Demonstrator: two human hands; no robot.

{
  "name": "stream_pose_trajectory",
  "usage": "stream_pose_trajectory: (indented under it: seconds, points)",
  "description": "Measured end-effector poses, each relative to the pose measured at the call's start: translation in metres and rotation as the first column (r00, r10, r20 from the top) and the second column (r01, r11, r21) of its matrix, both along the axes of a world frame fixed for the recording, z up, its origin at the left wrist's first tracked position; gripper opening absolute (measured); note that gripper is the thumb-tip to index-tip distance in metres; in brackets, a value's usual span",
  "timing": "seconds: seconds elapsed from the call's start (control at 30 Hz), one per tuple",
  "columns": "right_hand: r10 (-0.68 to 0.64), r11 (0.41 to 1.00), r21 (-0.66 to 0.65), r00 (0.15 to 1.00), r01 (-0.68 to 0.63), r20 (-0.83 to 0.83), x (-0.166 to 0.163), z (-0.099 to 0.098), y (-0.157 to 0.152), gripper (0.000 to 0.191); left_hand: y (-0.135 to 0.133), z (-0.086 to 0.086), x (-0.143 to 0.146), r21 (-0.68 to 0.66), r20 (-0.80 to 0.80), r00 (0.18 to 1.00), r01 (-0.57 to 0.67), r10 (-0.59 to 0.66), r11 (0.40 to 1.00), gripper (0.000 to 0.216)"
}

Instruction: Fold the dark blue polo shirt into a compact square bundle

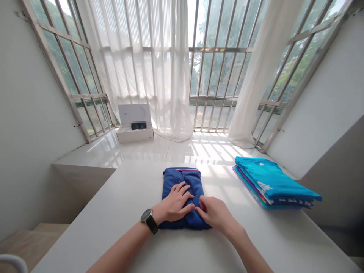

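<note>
A folded dark blue shirt (172,178) lies on the white table in front of me, with a thin red and white trim along its far edge. My left hand (178,203), with a black-strapped watch (148,219) on the wrist, rests flat on the middle of the shirt, fingers spread. At the shirt's right side is my right hand (212,213), its fingers curled and the thumb close to the index finger on the fabric. The exact grip of those fingertips is partly hidden.
To the right, a stack of folded shirts (273,182), bright blue on top, sits near the edge of the white table (136,189). An open white box (135,135) stands on the windowsill (170,149) at the back left. Sheer curtains (142,68) hang before barred windows.
</note>
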State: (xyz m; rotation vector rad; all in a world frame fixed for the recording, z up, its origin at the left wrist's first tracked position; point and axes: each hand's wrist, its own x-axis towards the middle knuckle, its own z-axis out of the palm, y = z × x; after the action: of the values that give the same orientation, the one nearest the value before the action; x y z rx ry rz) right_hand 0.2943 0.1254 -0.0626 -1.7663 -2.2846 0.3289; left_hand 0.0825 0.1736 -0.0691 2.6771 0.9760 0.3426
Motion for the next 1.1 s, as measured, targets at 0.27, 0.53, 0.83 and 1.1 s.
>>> stream_pose_trajectory:
  seconds: [0.27, 0.53, 0.83, 1.1]
  points:
    - [0.223, 0.962, 0.206, 0.949, -0.177, -0.224, 0.000, -0.010, 0.003, 0.019, 0.002, -0.002, -0.002, -0.012, 0.075, 0.995, 0.060, -0.059, 0.998, 0.038]
    - [0.246, 0.969, 0.104, 0.932, -0.226, -0.266, -0.010, 0.001, -0.007, 0.013, -0.028, 0.008, -0.011, 0.033, -0.119, 0.986, -0.118, 0.121, 0.992, 0.038]
    - [0.416, 0.892, 0.024, 0.801, -0.451, -0.431, -0.040, 0.012, -0.029, 0.023, 0.006, 0.034, -0.035, -0.156, -0.143, 0.984, 0.085, -0.108, 0.984, 0.016]
    - [-0.107, 0.956, 0.233, 0.954, 0.177, -0.282, 0.004, -0.019, 0.013, 0.028, -0.013, -0.010, 0.008, 0.255, -0.014, 0.953, -0.289, 0.303, 0.923, 0.039]
